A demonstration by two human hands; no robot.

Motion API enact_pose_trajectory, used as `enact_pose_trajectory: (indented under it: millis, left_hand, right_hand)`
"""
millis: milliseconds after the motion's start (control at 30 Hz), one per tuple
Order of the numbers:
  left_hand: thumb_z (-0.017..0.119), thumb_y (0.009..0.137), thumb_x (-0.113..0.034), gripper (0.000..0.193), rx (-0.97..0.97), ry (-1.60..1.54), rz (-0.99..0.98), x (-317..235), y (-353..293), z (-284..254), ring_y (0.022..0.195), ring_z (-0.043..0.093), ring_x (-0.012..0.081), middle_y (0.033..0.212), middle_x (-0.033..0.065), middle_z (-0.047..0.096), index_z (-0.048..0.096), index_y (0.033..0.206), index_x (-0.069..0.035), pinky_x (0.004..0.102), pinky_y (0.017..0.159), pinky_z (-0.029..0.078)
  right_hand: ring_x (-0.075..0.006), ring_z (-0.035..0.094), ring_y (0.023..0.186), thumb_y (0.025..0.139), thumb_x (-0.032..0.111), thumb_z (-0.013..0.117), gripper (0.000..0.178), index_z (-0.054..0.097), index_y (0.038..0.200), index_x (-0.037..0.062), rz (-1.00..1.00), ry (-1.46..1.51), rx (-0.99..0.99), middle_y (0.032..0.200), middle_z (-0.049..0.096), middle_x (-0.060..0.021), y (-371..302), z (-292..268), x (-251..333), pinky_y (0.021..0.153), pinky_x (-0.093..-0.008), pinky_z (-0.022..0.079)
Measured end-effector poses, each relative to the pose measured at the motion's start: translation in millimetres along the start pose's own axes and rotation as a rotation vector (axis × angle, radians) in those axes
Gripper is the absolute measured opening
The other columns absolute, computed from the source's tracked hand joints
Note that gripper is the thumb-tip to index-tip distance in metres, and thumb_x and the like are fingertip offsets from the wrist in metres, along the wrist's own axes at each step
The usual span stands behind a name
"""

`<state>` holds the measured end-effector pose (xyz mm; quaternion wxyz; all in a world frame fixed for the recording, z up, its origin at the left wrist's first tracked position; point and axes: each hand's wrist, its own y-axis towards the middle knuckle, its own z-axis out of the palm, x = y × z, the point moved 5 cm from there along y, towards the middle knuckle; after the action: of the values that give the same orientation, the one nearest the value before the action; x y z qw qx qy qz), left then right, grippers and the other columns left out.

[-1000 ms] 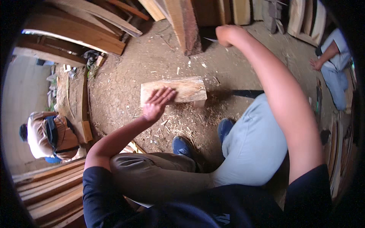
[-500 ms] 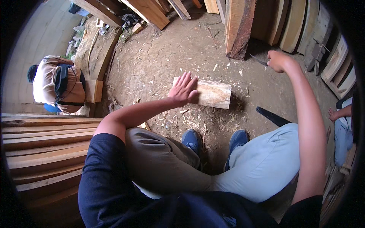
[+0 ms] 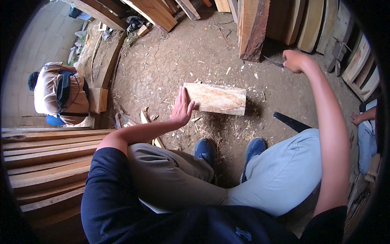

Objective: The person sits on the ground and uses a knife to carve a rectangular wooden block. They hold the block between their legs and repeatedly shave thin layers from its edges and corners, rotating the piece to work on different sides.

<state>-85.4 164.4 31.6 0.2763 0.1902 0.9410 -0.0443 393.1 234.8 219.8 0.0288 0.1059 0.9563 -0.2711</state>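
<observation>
A pale wooden block (image 3: 217,98) lies on the dirt floor in front of my feet. My left hand (image 3: 181,109) rests flat against its left end, fingers straight and together. My right hand (image 3: 294,61) is raised to the right, closed around the handle of a blade (image 3: 273,62) whose thin dark tip points left. My knees and blue shoes (image 3: 205,148) are below the block.
Thick planks (image 3: 254,26) lean against the back wall. Stacked boards (image 3: 44,158) lie at the lower left. A seated person (image 3: 57,93) is at the left, another person's arm and foot (image 3: 361,118) at the right edge. A dark flat tool (image 3: 290,121) lies by my right knee.
My left hand has slid to the block's left end. My right arm with the blade stays raised; the view has shifted so the block sits more central.
</observation>
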Motion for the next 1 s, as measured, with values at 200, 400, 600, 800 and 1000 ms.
enact_pose_trajectory:
  millis: [200, 400, 600, 800, 1000]
  left_hand:
    - [0.038, 0.107, -0.052, 0.082, 0.171, -0.012, -0.125, 34.5, -13.0, -4.5, 0.152, 0.028, 0.0431, 0.163, 0.0315, 0.026, 0.013, 0.161, 0.005, 0.0473, 0.126, 0.021]
    - [0.037, 0.105, -0.057, 0.087, 0.051, -0.015, 0.076, 33.2, 23.3, -31.3, 0.151, 0.031, 0.0405, 0.164, 0.029, 0.028, 0.011, 0.163, 0.002, 0.0468, 0.124, 0.024]
    - [0.035, 0.104, -0.059, 0.089, 0.15, -0.043, 0.121, 25.6, 34.1, -22.5, 0.152, 0.031, 0.0388, 0.164, 0.028, 0.028, 0.009, 0.163, 0.003, 0.0454, 0.125, 0.022]
    - [0.035, 0.103, -0.06, 0.091, 0.027, 0.046, 0.004, 53.8, 30.7, -21.6, 0.153, 0.028, 0.0383, 0.166, 0.0274, 0.025, 0.008, 0.163, 0.002, 0.0466, 0.125, 0.021]
    - [0.057, 0.096, -0.062, 0.088, 0.118, 0.114, 0.291, -50.0, 80.6, -35.4, 0.149, 0.035, 0.0368, 0.161, 0.0231, 0.036, 0.029, 0.158, -0.006, 0.0497, 0.125, 0.027]
  right_hand:
    - [-0.0365, 0.067, 0.112, 0.097, 0.021, 0.067, 0.037, 0.059, 0.128, 0.0023, -0.036, -0.035, -0.02, 0.121, 0.068, -0.0225, 0.8, 1.0, -3.0, 0.09, -0.0459, 0.053]
    - [-0.0385, 0.071, 0.107, 0.096, 0.015, 0.063, 0.033, 0.062, 0.12, -0.0061, -0.085, 0.023, -0.054, 0.117, 0.071, -0.0257, -12.1, -5.3, 0.4, 0.087, -0.0486, 0.056]
    - [-0.0387, 0.071, 0.105, 0.094, 0.013, 0.063, 0.028, 0.066, 0.114, -0.0071, -0.112, 0.029, -0.128, 0.115, 0.072, -0.0261, -13.8, -4.9, -2.2, 0.086, -0.0487, 0.056]
    - [-0.0284, 0.071, 0.075, 0.095, 0.018, 0.065, 0.038, 0.058, 0.128, 0.0013, -0.073, -0.006, 0.01, 0.093, 0.073, -0.0196, 12.2, 7.7, -4.9, 0.064, -0.0441, 0.054]
    - [-0.0385, 0.075, 0.093, 0.081, -0.001, 0.061, 0.025, 0.076, 0.1, -0.0074, -0.039, -0.048, 0.024, 0.104, 0.075, -0.025, -8.0, -3.2, 13.4, 0.075, -0.0505, 0.056]
